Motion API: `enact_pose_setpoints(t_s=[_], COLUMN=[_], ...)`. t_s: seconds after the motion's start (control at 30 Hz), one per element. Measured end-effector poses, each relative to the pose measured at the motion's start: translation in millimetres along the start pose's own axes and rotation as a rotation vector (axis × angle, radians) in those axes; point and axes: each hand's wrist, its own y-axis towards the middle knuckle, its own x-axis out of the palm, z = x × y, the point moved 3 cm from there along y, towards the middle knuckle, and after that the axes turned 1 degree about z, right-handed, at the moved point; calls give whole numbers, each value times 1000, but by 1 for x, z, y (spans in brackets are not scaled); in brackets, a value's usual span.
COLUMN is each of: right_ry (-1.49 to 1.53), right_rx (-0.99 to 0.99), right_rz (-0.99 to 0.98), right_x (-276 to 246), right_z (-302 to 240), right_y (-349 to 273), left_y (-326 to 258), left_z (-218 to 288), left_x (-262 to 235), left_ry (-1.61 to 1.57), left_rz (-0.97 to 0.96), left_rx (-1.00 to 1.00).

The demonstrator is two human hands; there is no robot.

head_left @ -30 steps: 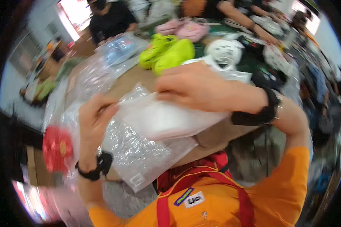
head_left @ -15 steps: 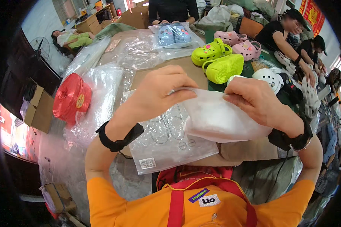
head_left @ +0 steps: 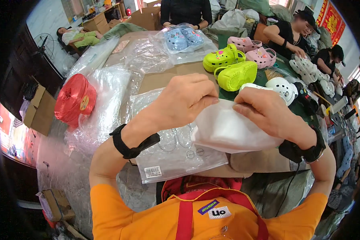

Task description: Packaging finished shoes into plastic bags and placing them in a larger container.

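My left hand point(head_left: 188, 98) pinches the upper left edge of a white translucent plastic bag point(head_left: 232, 132). My right hand point(head_left: 268, 110) grips the same edge a little further right, thumb and fingers pressed together. Something pale bulks out the bag, but its kind is hidden. Beneath my left forearm lies a flat clear plastic bag point(head_left: 184, 164) with printed outlines and a barcode label. Just beyond my hands are two lime green clogs point(head_left: 236, 76), one turned sole up, and a white clog point(head_left: 282, 89).
A red twine roll point(head_left: 74, 100) stands at the left beside stacked clear plastic sheets point(head_left: 108, 92). Blue clogs point(head_left: 184, 38) in a clear bag lie at the far side, pink clogs point(head_left: 260, 58) right of them. Co-workers sit along the right and far sides.
My left hand has moved right along the bag's edge, closer to my right hand. At the right, a co-worker's arm has drawn back from the white clogs nearer me.
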Motion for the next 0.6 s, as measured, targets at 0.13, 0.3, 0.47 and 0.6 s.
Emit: enact_pose_setpoints(t_s=[0.13,0.3,0.47,0.6], right_ry=[121,157,179,369], right_rx=[18,-48,-57,114], right_rz=[49,78,67,39], right_x=[5,8,5,13], right_z=[-4,-9,-12,-12], right_y=[6,18,19,25], left_y=[1,1,-14,-16], left_z=[2,1,-11,-8], left_x=[2,1,-19,-21], left_ry=[5,-3,-102,-51], left_rz=[-13,-26,-108,-55], left_rx=[15,20,-273,-177])
